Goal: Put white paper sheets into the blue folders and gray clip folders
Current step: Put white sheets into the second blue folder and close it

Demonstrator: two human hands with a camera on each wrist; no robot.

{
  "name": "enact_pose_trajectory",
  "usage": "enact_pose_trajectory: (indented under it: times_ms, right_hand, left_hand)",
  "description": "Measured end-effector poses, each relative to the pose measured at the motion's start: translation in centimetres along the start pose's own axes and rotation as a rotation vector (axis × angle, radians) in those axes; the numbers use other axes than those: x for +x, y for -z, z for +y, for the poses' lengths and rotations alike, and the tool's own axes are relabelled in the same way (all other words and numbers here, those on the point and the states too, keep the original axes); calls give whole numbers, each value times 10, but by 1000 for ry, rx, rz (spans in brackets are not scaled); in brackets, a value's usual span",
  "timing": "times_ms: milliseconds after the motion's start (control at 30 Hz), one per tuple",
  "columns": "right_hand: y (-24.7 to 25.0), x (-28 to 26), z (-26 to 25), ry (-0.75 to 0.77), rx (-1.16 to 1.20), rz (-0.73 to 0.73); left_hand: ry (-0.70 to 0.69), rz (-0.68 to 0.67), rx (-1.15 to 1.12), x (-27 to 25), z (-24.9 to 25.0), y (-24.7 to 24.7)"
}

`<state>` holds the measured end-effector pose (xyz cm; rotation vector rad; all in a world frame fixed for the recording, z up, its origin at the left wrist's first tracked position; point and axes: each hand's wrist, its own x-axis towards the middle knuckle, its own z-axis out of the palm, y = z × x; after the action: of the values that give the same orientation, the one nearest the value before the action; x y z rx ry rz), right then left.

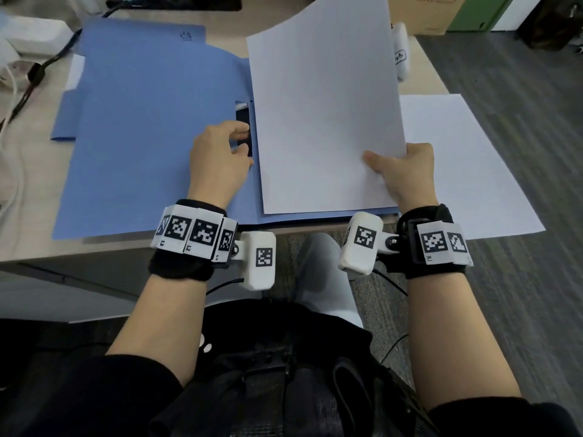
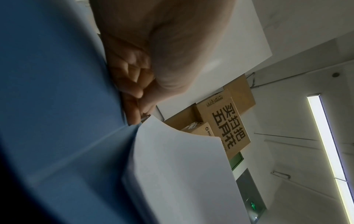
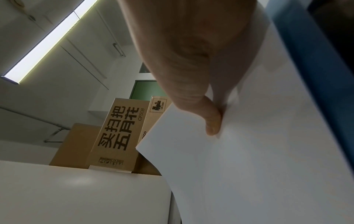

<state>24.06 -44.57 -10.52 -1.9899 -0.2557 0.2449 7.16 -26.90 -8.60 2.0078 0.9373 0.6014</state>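
Blue folder (image 1: pixel 135 146) open and flat on the table (image 1: pixel 41 247), with a black clip (image 1: pixel 244 130) at its middle fold. Left hand (image 1: pixel 217 159) beside the fold, fingers curled on the black clip, pinching it. Right hand (image 1: pixel 407 171) on the right side of the folder, gripping a white sheet (image 1: pixel 325 115) by its lower right corner, thumb on top, other fingers under. Sheet over the right half of the folder, near edge down, far end lifted and bent. More blue folders (image 1: pixel 66 121) peeking out under the left side of the open folder. Another white sheet (image 1: pixel 467 165) flat on the table, right of the folder. Brown boxes (image 3: pixel 114 128) well beyond the folder.
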Motion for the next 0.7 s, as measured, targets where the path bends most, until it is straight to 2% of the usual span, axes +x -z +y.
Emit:
enact_pose_trajectory:
  times_ms: [400, 700]
  right_hand:
    - [-4, -8, -4, 53, -146, 0]
    - [-6, -16, -7, 87, -306, -17]
  left_hand:
    - [12, -65, 52, -5, -6, 0]
    - [-65, -162, 186, -3, -10, 0]
